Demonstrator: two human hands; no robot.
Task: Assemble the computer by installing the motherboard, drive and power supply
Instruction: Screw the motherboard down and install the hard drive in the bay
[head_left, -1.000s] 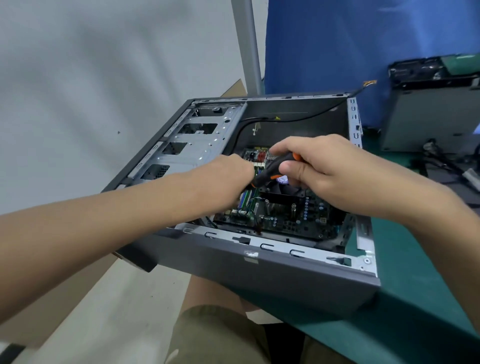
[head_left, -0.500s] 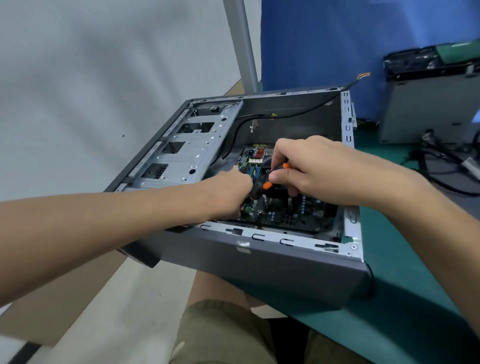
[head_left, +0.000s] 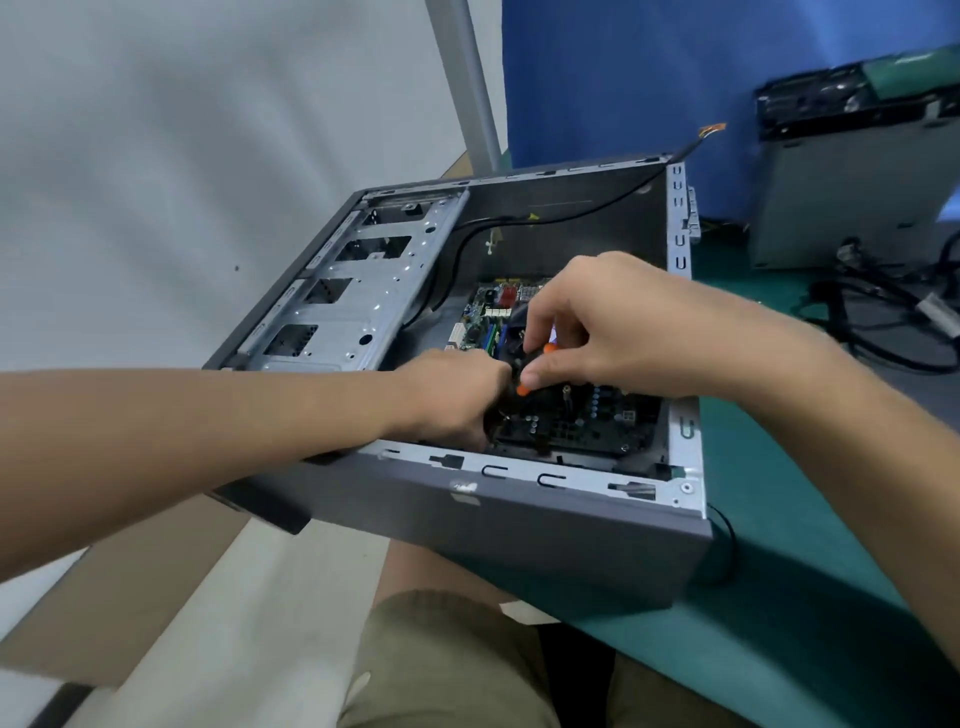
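Note:
An open grey computer case (head_left: 519, 525) lies on its side, hanging over the edge of a green table (head_left: 779, 597). A green motherboard (head_left: 587, 421) sits inside at the right. My right hand (head_left: 618, 322) grips the black and orange handle of a screwdriver (head_left: 530, 371), which points down at the board's near left part. My left hand (head_left: 457, 395) reaches into the case right beside the screwdriver's shaft, fingers curled down by the tip; what they hold is hidden. A metal drive cage (head_left: 343, 301) fills the case's left side.
A second grey computer box (head_left: 852, 187) stands at the back right with black cables (head_left: 883, 322) on the table before it. A blue screen (head_left: 675, 67) and a grey pole (head_left: 467, 78) rise behind the case. My knees are under the table edge.
My right hand has turned the screwdriver more upright and moved it down toward the board. My left hand has sunk lower into the case. The view has shifted slightly.

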